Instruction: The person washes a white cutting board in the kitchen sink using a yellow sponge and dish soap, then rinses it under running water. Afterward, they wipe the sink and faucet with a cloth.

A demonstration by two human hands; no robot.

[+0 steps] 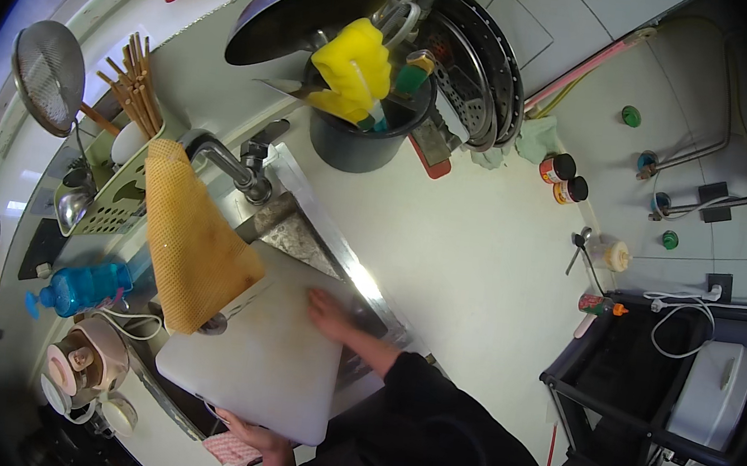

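A white plastic cutting board (264, 365) lies tilted over the stainless steel sink (298, 232). My right hand (330, 317) rests on the board's upper face, fingers extended. My left hand (250, 433) grips the board's lower edge, its fingers partly hidden beneath it. A yellow textured cloth (194, 248) hangs over the tap's spout, left of the board. The chrome tap (253, 179) stands behind the sink. A pink and white cloth (231, 449) is beside my left hand.
A dark bucket (356, 142) holds knives and yellow gloves, beside a wok (300, 17) and steamer trays (479, 73). Left stand a green utensil basket (106, 208), a blue pump bottle (84, 288) and a pink kettle (98, 347). A black cart (627, 416) stands right.
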